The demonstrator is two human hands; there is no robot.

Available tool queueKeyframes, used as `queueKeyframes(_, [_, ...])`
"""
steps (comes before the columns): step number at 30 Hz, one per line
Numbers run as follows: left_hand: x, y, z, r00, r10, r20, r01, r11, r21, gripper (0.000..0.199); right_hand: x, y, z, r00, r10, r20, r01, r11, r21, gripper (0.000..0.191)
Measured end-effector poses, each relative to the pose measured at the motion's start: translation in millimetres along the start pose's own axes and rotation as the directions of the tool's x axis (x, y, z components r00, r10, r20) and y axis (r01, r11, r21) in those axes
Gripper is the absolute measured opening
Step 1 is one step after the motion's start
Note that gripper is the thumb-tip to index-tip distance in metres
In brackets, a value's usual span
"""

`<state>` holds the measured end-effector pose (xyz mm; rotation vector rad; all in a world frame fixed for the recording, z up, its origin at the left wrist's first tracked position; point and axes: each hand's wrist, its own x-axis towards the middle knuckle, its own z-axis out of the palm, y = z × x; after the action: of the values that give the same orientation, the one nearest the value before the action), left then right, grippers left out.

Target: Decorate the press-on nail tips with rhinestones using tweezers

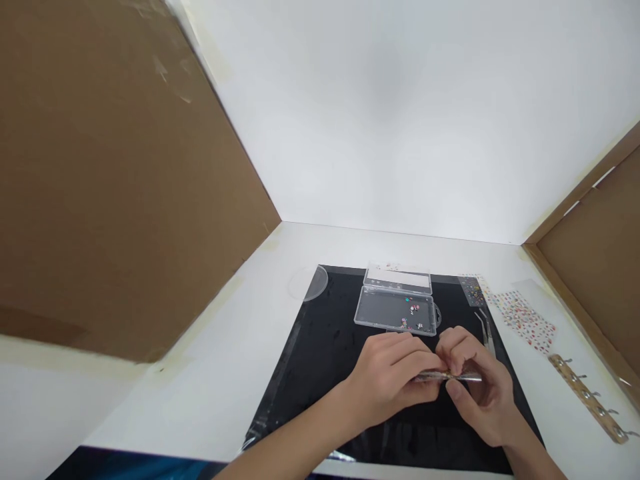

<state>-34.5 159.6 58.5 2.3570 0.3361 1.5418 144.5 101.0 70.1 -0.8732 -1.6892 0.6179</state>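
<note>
Both hands meet above the black mat [320, 373]. Fingers of my left hand [395, 377] are closed round the left part of a thin flat silvery object [470, 377], seen nearly edge-on. At its right part, my right hand [480, 383] pinches with thumb and fingertips. The fingers cover much of this object, so its kind is unclear. Just beyond the hands lies an open clear plastic case [380, 310] with several small coloured gems [413, 309] inside. Bent-tip tweezers [487, 330] rest beyond my right hand.
Sticker sheets with small coloured dots [527, 320] lie at the right. A wooden strip with metal hooks [590, 399] is nearer me. A clear round disc [309, 284] overlaps the mat's far left corner. Brown cardboard walls [120, 167] flank the white table [200, 380].
</note>
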Motion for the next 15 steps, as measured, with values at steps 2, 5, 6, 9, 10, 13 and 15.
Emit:
queueKeyframes(2, [0.7,0.5,-0.4,1.0,0.001,0.004,-0.001,1.0,0.002,0.004,0.1,0.8,0.1,1.0,-0.01,-0.003,0.01,1.0,0.003,0.013])
queueKeyframes(5, [1.4,1.2,-1.2,1.0,0.001,0.012,-0.001,1.0,0.002,0.004,0.4,1.7,0.8,1.0,-0.022,-0.01,0.022,1.0,0.002,0.013])
queueKeyframes(6, [1.4,1.3,-1.4,1.0,0.001,0.013,-0.001,1.0,0.005,0.004,0.5,1.8,1.1,1.0,-0.023,-0.014,0.023,1.0,0.001,0.013])
queueKeyframes(9, [0.7,0.9,-1.8,1.0,0.005,0.02,-0.005,1.0,0.011,0.004,0.6,1.8,1.4,1.0,-0.021,-0.019,0.021,1.0,0.001,0.014])
queueKeyframes(10, [0.2,0.6,-1.9,1.0,0.005,0.024,-0.006,1.0,0.011,0.004,0.6,1.7,1.3,1.0,-0.021,-0.021,0.021,1.0,0.003,0.014])
queueKeyframes(13, [-1.7,-0.2,-1.9,0.999,0.0,0.036,0.0,1.0,0.01,0.003,0.9,1.3,0.9,1.0,-0.017,-0.021,0.017,1.0,0.008,0.015])
queueKeyframes(15, [-2.7,-0.4,-1.6,0.999,-0.004,0.042,0.004,1.0,0.014,0.006,1.1,1.2,0.7,1.0,-0.016,-0.023,0.016,1.0,0.01,0.015])
